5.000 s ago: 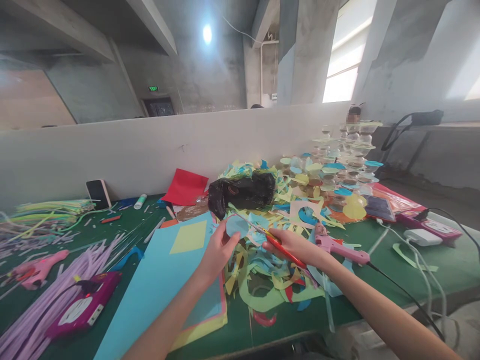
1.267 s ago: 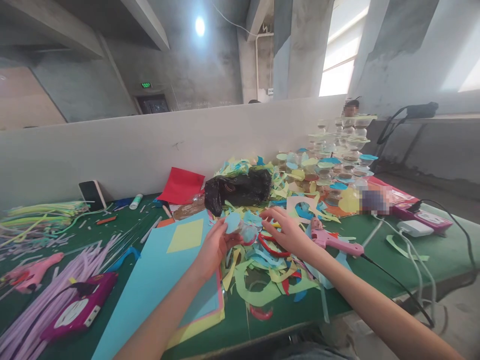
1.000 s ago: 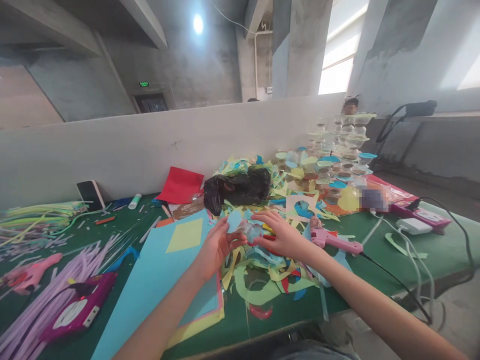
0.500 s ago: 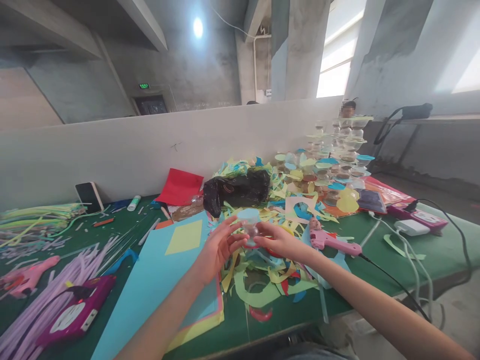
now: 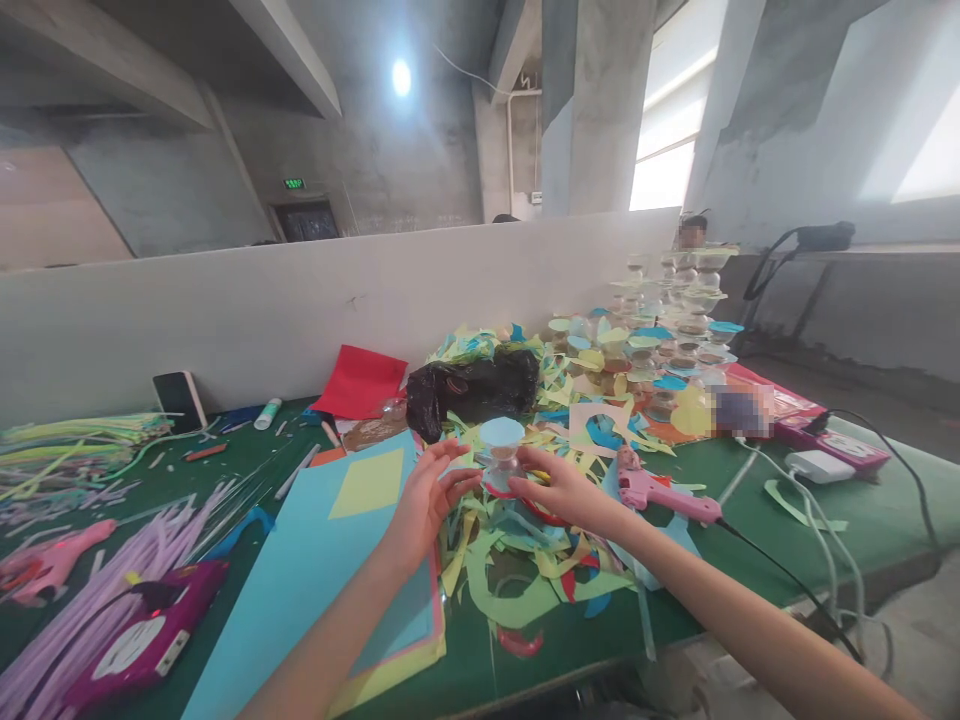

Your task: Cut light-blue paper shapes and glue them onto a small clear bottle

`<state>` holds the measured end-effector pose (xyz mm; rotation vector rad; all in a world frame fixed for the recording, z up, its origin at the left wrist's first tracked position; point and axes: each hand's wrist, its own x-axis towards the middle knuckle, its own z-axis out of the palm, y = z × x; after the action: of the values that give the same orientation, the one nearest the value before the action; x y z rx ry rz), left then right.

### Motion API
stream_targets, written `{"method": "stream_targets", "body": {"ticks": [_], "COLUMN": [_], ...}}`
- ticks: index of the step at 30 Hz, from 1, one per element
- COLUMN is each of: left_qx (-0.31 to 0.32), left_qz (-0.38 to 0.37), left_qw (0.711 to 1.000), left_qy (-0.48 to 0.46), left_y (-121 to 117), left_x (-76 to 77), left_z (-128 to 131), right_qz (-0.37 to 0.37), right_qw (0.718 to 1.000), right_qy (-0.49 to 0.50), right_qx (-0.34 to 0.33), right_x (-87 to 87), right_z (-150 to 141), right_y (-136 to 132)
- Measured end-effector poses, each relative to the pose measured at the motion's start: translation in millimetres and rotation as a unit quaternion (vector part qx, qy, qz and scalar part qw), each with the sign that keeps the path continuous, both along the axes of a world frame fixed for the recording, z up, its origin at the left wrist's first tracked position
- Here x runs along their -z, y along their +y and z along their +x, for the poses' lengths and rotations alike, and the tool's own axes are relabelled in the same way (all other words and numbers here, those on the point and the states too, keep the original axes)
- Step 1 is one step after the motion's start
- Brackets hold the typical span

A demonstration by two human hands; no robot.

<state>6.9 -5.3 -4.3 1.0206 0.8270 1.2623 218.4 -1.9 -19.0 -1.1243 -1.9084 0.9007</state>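
A clear plastic hourglass-shaped piece (image 5: 501,470), apparently two small cups joined at the narrow middle, stands upright over the paper scraps. Its top is covered by a light blue paper disc (image 5: 502,432); red shows at its lower rim. My right hand (image 5: 566,490) grips the piece from the right with thumb and fingers. To its left, my left hand (image 5: 421,495) is open, fingers spread and curved, with a small gap to the plastic. Right of my right hand lies a pink hot glue gun (image 5: 667,492). Under my left forearm are stacked blue paper sheets (image 5: 300,560).
Paper offcuts (image 5: 517,595) cover the middle of the green table. Behind them sits a black plastic bag (image 5: 476,390). Stacked cup pieces (image 5: 675,330) rise at the back right. Cables (image 5: 829,530) cross the right side. Purple strips (image 5: 142,570) and another glue gun (image 5: 56,560) lie left.
My left hand has drawn a little left, away from the plastic piece, its fingers opening. My right hand still holds the piece, and the blue disc on top shows more fully.
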Motion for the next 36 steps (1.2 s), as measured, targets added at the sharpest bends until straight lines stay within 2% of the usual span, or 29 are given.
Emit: {"method": "stream_targets", "body": {"ticks": [5, 9, 12, 15, 18, 21, 23, 24, 28, 30, 34, 36], "left_qx": [-0.002, -0.002, -0.016, -0.025, -0.025, -0.036, -0.061, -0.075, -0.099, -0.106, -0.098, -0.090], "left_qz": [0.069, 0.098, 0.120, 0.148, 0.170, 0.179, 0.180, 0.180, 0.181, 0.176, 0.210, 0.231], "left_qw": [0.994, 0.986, 0.978, 0.962, 0.945, 0.932, 0.927, 0.925, 0.911, 0.901, 0.877, 0.866], "left_qy": [0.086, 0.137, 0.173, 0.230, 0.279, 0.315, 0.324, 0.325, 0.356, 0.381, 0.421, 0.435], "left_y": [-1, 0, 2, 3, 3, 0, -4, -6, -7, -4, 3, 4], "left_x": [3.5, 6.3, 7.6, 10.4, 15.2, 17.5, 17.0, 16.6, 17.7, 20.0, 23.3, 23.1], "left_z": [0, 0, 0, 0, 1, 4, 7, 8, 9, 7, 0, -2], "right_qz": [-0.008, 0.024, 0.020, 0.031, 0.033, -0.011, -0.008, 0.000, 0.020, 0.032, 0.054, 0.066], "right_qw": [0.999, 0.994, 0.989, 0.972, 0.959, 0.931, 0.903, 0.900, 0.911, 0.902, 0.898, 0.907], "right_qy": [-0.033, -0.067, -0.086, -0.085, -0.082, -0.044, -0.036, -0.031, -0.009, -0.022, -0.083, -0.097], "right_qx": [0.035, 0.078, 0.121, 0.217, 0.271, 0.361, 0.428, 0.434, 0.411, 0.429, 0.429, 0.405], "right_x": [-6.4, -22.1, -36.9, -47.2, -53.6, -58.2, -58.8, -58.0, -49.1, -45.5, -42.9, -40.4], "right_z": [14, 49, 91, 142, 193, 238, 263, 274, 310, 318, 311, 304], "right_y": [-1, -11, -19, -26, -37, -52, -58, -58, -40, -22, 20, 45]}}
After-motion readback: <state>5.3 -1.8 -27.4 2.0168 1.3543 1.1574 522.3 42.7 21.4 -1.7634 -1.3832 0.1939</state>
